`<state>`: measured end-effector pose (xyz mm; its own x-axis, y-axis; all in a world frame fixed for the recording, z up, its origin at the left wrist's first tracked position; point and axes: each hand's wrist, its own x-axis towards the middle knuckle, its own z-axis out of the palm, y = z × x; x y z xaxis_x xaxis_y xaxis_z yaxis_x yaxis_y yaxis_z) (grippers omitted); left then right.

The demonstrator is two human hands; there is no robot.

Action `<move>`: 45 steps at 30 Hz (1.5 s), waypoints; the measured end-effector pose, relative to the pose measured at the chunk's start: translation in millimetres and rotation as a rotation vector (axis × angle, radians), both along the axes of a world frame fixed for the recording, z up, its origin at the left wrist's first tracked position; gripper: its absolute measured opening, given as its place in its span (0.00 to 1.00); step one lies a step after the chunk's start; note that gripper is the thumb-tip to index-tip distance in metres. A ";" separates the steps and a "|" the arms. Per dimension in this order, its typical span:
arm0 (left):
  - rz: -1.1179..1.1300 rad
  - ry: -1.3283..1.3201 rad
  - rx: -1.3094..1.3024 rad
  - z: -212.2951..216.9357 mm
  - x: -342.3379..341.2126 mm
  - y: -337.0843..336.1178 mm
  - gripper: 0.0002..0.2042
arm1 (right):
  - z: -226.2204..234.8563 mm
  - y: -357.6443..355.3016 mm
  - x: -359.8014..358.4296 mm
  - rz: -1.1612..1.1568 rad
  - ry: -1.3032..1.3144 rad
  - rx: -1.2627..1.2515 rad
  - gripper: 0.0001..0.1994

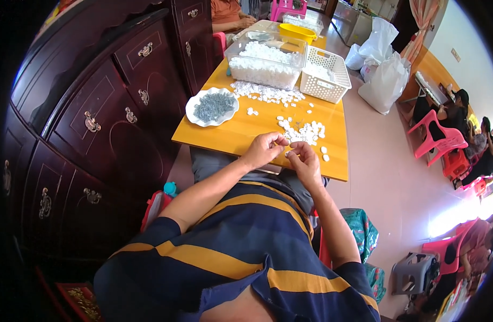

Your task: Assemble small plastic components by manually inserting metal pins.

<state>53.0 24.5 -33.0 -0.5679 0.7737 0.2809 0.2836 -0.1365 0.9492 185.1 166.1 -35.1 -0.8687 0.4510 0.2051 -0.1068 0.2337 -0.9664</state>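
Note:
Over the near edge of the wooden table [246, 137], my two hands meet close together. My left hand [265, 150] is closed in a pinch, thumb against fingers; what it holds is too small to make out. My right hand [306, 162] also pinches, with what looks like a small white plastic piece at its fingertips. Just beyond them lies a loose pile of small white plastic pieces [310, 131]. To the left, a white scalloped plate [190, 110] bears a heap of small grey, thin pieces [214, 106].
A clear plastic bin [265, 80] full of white pieces stands farther back, beside a cream perforated basket [327, 90]. Behind are a yellow basin [297, 33] and a seated person [227, 16]. Dark cabinets [107, 107] line the left; white sacks [386, 80] and other people are at right.

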 end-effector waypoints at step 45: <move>0.224 0.500 -0.225 2.8 -11.0 4.3 0.12 | -3.8 22.1 3.7 -0.191 0.001 0.143 0.10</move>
<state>42.0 28.8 -30.2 -0.5656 0.7216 0.3994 0.7024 0.1676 0.6918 188.8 188.2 -38.9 -0.7700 0.5738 0.2791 -0.0479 0.3842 -0.9220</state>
